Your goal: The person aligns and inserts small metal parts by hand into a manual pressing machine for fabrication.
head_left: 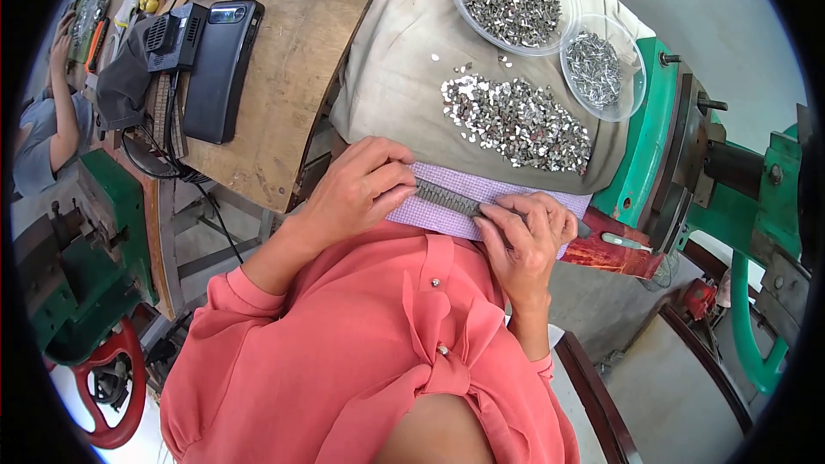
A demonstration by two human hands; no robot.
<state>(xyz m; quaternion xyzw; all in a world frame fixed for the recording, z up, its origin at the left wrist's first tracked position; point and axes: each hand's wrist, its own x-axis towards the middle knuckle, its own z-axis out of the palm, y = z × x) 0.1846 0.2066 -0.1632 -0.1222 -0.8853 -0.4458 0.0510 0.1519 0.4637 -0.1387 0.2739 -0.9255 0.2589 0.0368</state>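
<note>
A narrow dark grey metal strip (447,198) with a row of close notches lies crosswise on a purple woven cloth (436,222) just before my body. My left hand (357,185) is closed, thumb and fingertips pinching at the strip's left end. The fingers of my right hand (526,236) are curled over its right part, with the thumb at the near edge. Whether tiny pieces are between the fingertips is hidden. Beyond the strip, a loose heap of small shiny metal pieces (516,125) is spread on a beige cloth (387,94).
Two clear round tubs, a large one (571,13) and a smaller one (633,82), hold small metal parts behind the heap. Green machines stand at right (632,155) and left (120,206). A black phone (225,73) lies on the wooden table (292,60). Another person's arm (62,112) shows far left.
</note>
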